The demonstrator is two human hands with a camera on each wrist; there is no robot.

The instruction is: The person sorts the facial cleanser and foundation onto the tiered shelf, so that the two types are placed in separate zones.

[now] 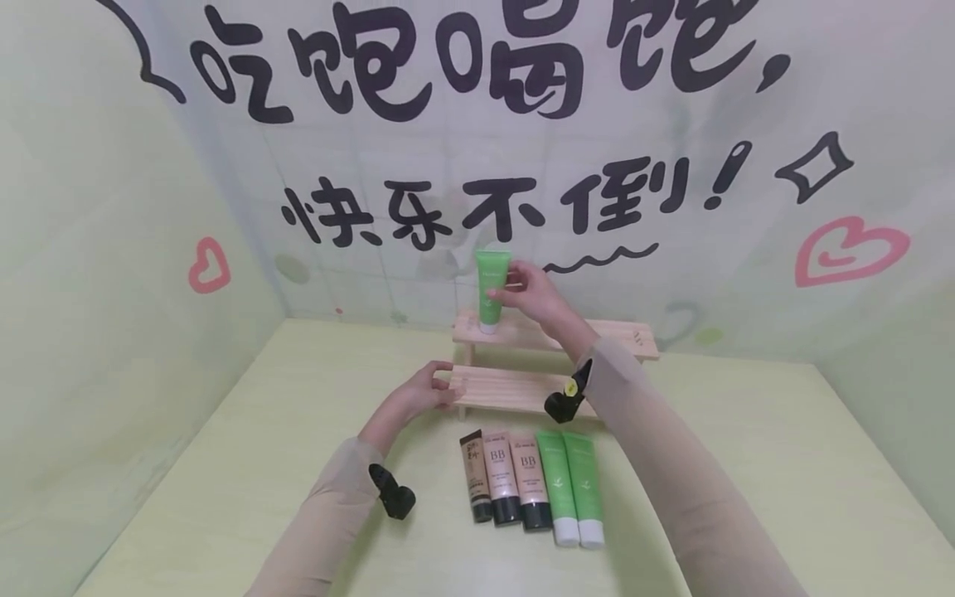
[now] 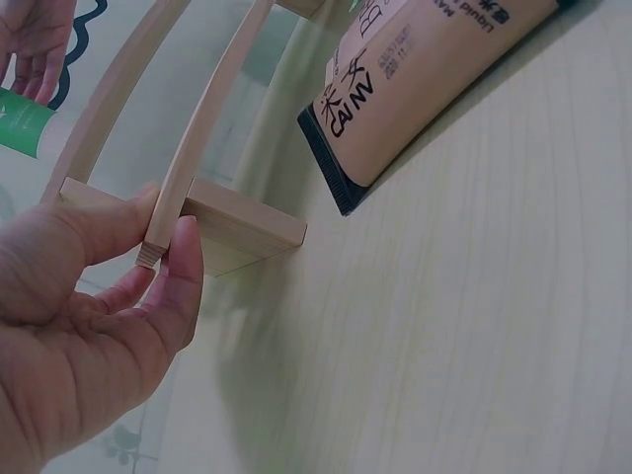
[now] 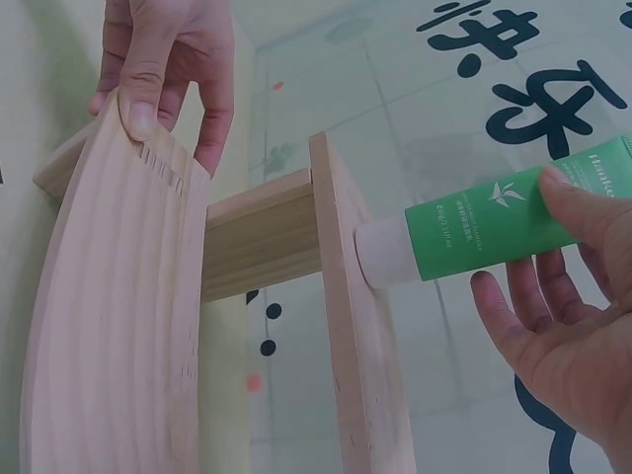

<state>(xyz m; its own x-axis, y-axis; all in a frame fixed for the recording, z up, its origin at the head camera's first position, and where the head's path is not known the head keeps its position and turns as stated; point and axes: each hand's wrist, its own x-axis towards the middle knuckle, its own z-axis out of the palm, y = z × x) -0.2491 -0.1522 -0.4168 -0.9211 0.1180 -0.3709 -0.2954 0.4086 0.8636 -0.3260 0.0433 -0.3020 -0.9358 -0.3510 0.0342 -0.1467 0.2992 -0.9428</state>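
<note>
A two-tier wooden rack (image 1: 515,388) stands toward the back of the table. My left hand (image 1: 423,391) pinches the left end of its lower shelf between thumb and fingers, as the left wrist view also shows. My right hand (image 1: 539,297) holds a green tube (image 3: 494,219) upright, white cap down, at the left end of the upper shelf (image 3: 360,326). In the right wrist view the cap meets that shelf's surface. In front of the rack lie a brown tube (image 1: 475,477), two pinkish BB tubes (image 1: 501,477) with black caps, and two more green tubes (image 1: 584,485).
Behind the rack rises a pale backdrop (image 1: 373,282) with black lettering and hearts. Similar pale walls stand on both sides of the light wood-grain table (image 1: 246,464). The tubes lie side by side, close to the rack's front.
</note>
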